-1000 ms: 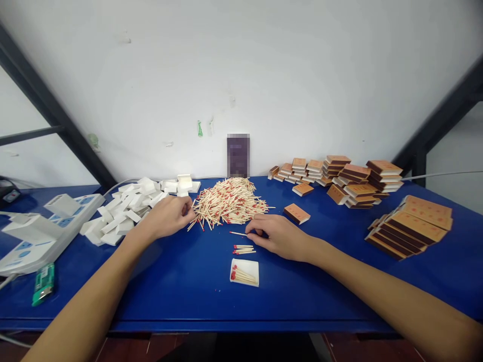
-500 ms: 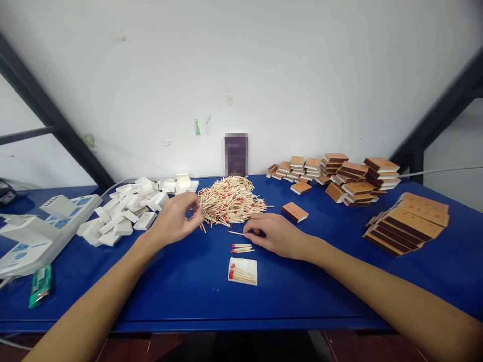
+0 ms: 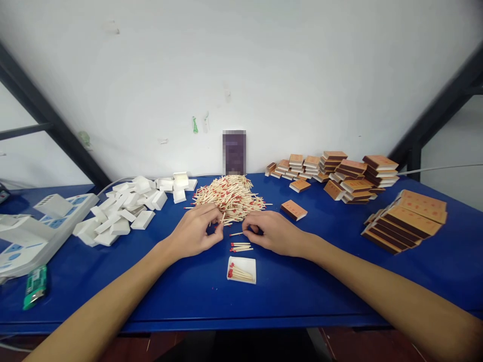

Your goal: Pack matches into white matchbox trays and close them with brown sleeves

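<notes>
One white power strip [image 3: 81,211] with blue socket faces lies at the left of the blue table [image 3: 181,296], large white plugs [image 3: 28,231] standing in it and a green packet [image 3: 35,286] on its near side. Right of it spreads a loose pile of small white trays [image 3: 126,206], tumbled at various angles. Next comes the left hand [image 3: 194,231], palm down, thumb and forefinger curled together at the near left edge of the match heap [image 3: 230,196]; whether a match is caught between those fingertips I cannot tell. The red-tipped heap sits mid-table, towards the far side, in front of a dark, blurred upright panel [image 3: 234,153]. On the near side of the heap, in line, lie a single match [image 3: 236,234], a short row of matches [image 3: 240,247] with heads to the left, and one white tray [image 3: 249,264] holding a few more matches [image 3: 242,273]. The right hand [image 3: 277,232] rests just right of that line, its fingertips pinching the plain end of the single match. Farther right, a lone matchbox [image 3: 294,210] lies flat, with stacked matchboxes [image 3: 352,168] beyond, and a tilted matchbox stack [image 3: 415,221] stands nearer at the right.
</notes>
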### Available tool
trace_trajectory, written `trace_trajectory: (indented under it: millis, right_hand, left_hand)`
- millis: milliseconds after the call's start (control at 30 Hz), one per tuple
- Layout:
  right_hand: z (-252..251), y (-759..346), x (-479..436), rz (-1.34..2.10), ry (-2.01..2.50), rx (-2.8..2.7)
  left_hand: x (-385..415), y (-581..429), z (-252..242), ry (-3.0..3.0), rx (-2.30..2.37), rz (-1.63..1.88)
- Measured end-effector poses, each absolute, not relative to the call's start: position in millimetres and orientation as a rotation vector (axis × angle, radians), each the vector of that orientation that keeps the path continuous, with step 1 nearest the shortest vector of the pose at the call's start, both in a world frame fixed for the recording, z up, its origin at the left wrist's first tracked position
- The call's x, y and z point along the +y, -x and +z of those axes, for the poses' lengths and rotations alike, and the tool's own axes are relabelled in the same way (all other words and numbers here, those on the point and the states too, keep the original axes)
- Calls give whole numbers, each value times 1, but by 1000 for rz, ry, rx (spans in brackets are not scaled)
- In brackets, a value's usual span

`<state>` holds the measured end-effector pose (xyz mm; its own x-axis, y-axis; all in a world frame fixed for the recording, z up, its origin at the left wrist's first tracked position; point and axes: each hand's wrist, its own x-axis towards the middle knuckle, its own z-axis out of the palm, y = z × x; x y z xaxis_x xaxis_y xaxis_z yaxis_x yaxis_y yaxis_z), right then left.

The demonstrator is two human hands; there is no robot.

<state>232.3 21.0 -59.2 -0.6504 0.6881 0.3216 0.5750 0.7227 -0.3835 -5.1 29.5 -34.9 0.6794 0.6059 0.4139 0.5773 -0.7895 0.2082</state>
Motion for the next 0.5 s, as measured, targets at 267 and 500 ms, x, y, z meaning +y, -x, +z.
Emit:
trace_trajectory:
  millis: [267, 500]
  right_hand:
    - [-56, -237, 18, 418, 954, -2412]
    - [-50, -221, 9, 837, 850, -1946]
  left_hand:
    - [16, -1, -34, -2850, 984, 893]
    - [13, -8, -42, -2546, 958, 946]
